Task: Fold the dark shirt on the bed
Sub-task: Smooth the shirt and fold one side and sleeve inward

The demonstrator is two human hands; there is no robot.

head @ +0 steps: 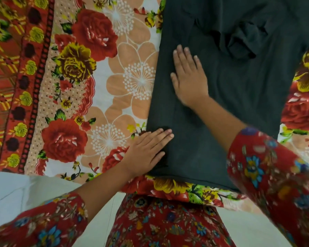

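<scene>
The dark shirt (239, 97) lies spread along the bed, its hem at the near edge and a bunched sleeve or fold higher up at the right. My left hand (146, 150) rests flat on the shirt's lower left edge, fingers apart and pointing right. Further up, my right hand (187, 77) lies palm down on the left half of the shirt, fingers spread and pointing away from me. Neither hand grips the cloth.
A floral bedsheet (89, 90) with red roses and peach flowers covers the bed to the left and right of the shirt. The bed's near edge (177, 189) runs just below the shirt's hem. Pale floor (16, 193) shows at lower left.
</scene>
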